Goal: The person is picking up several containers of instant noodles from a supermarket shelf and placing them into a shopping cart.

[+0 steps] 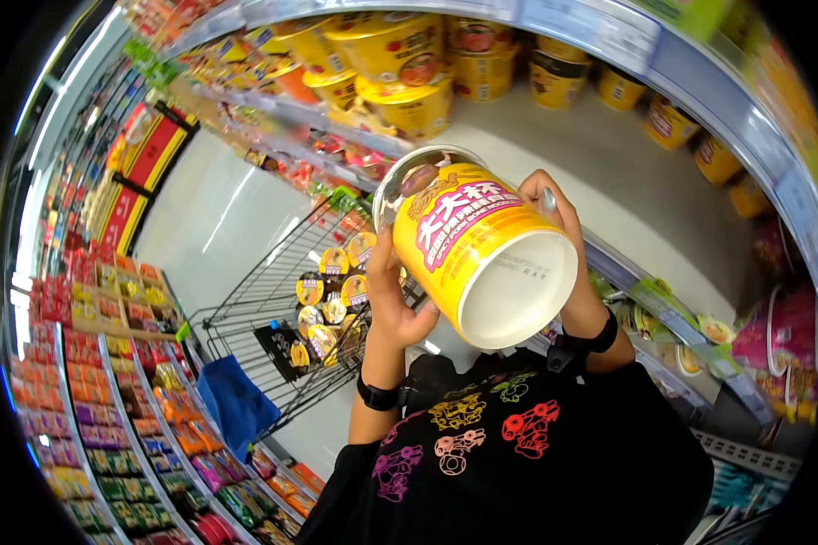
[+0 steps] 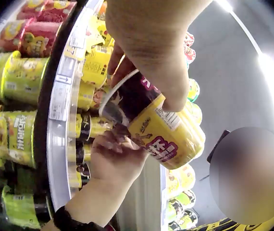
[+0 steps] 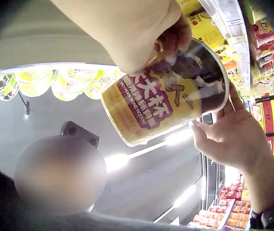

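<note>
A large yellow instant noodle cup [image 1: 463, 241] is held up in front of the chest by both hands. It is tilted, with its white base towards the head camera and its wider dark rim pointing away. My left hand [image 1: 398, 295] grips the cup's left side near the rim, thumb low along the wall. On the other side my right hand [image 1: 562, 204] holds it close to the base. In the right wrist view, the left hand's fingers [image 3: 234, 103] wrap behind the rim of the cup [image 3: 149, 98]. The left wrist view shows the cup's yellow side [image 2: 168, 132] with a barcode label.
A wire shopping cart [image 1: 236, 309] stands to the left with several noodle cups [image 1: 334, 262] inside and a blue bag [image 1: 236, 404] at its end. Ahead, a shelf [image 1: 600, 150] bears yellow cups and buckets [image 1: 409, 104]. Snack racks [image 1: 82, 418] line the far left.
</note>
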The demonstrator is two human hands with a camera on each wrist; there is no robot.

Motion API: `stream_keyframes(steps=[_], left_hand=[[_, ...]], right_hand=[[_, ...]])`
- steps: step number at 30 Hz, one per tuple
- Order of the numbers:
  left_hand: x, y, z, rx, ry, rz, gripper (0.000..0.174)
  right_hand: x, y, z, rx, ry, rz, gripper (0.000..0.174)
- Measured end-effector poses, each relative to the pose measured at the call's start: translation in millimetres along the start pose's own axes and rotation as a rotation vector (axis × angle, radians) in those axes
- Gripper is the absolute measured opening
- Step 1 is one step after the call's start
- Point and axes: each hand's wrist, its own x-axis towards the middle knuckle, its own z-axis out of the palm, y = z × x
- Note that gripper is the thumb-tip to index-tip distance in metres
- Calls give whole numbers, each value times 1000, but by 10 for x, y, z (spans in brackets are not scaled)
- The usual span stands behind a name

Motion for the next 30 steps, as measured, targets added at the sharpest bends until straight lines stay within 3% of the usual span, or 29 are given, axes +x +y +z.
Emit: stream_keyframes(steps=[2, 6, 8, 12, 14, 17, 20, 23, 25, 26, 28, 30], left_hand=[[12, -115, -215, 51, -4, 12, 85], [44, -4, -763, 144, 25, -175, 85], [46, -51, -926, 92, 72, -263, 87], [50, -133, -1282, 35, 200, -355, 85], [15, -233, -1659, 152, 109, -345, 80], [1, -227, -2133, 292, 23, -449, 63], [-99, -357, -2599, 375, -47, -539, 56], [-239, -507, -2945, 280, -81, -562, 56], [-383, -703, -3068, 288, -89, -546, 57], [-482, -821, -3127, 290, -115, -534, 57], [-562, -934, -3175, 280, -114, -566, 56], [-674, -992, -3164, 247, -105, -741, 58]], right_hand=[[37, -46, 170, -132, -34, 21, 16], [183, 308, 598, -154, -223, 133, 56], [223, 543, 753, 101, -292, 328, 71], [313, 939, 1116, 209, -485, 469, 99], [393, 1126, 1336, 270, -530, 507, 106], [551, 1307, 1749, 342, -545, 532, 106], [607, 1660, 1976, 341, -595, 611, 83], [620, 1717, 2356, 300, -600, 685, 86], [552, 1934, 2461, 62, -670, 542, 85], [535, 2049, 2546, -93, -685, 361, 88], [436, 2336, 2608, -179, -593, 334, 88], [334, 2553, 2671, -240, -541, 317, 92]])
